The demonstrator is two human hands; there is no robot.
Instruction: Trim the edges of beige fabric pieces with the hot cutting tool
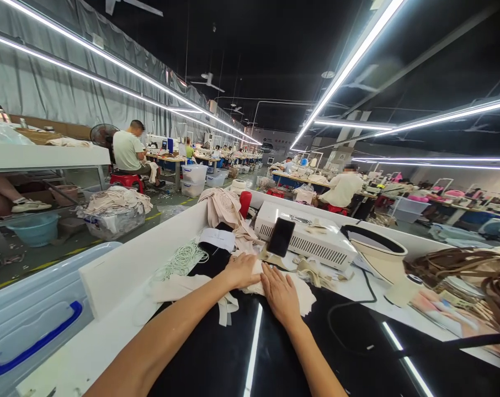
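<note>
My left hand [241, 270] lies on a stack of beige fabric pieces [304, 293], its fingers stretched out toward the right. Beside it, my right hand [280, 288] rests flat on the same stack, fingers extended forward and slightly apart. Part of the fabric is hidden under both hands. A glossy black work surface [217, 358] lies beneath the stack. More beige strips [184, 288] spread to the left, below my left forearm. Just beyond my hands, a dark phone [280, 237] leans against a white slotted machine box [328, 240].
Pale green cord [182, 259] and a beige fabric heap [221, 204] lie at the far left of the table. A red cone [244, 204] stands behind. At right are a cream bin [376, 253], a thread spool [404, 290], a black cable [368, 286] and brown straps [452, 264].
</note>
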